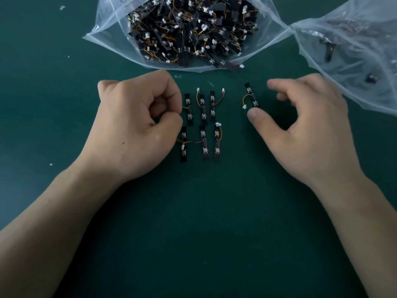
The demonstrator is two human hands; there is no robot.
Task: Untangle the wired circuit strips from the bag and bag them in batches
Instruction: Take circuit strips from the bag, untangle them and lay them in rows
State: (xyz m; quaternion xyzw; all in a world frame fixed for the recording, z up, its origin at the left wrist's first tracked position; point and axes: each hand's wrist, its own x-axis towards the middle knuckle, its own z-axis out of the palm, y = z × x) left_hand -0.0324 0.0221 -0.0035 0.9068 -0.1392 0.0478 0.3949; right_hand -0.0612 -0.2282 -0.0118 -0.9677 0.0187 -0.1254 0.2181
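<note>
Several black wired circuit strips (pixel 203 108) lie on the green table in two rows between my hands. My left hand (pixel 137 123) is curled beside the top left strip (pixel 188 109). That strip's orange wire runs in between the thumb and forefinger, which seem to pinch it, and its white plug is hidden. Off to the right lies a single strip (pixel 251 96) with its looped wire. My right hand (pixel 305 125) hovers around it with fingers spread, the thumb tip just below the strip's near end. A clear bag (pixel 189 31) full of tangled strips lies open at the back.
A second clear plastic bag (pixel 352 50), holding only a few dark parts, lies at the back right close to my right hand's fingers. Small white scraps (pixel 62 7) dot the green table (pixel 193 222) at the left.
</note>
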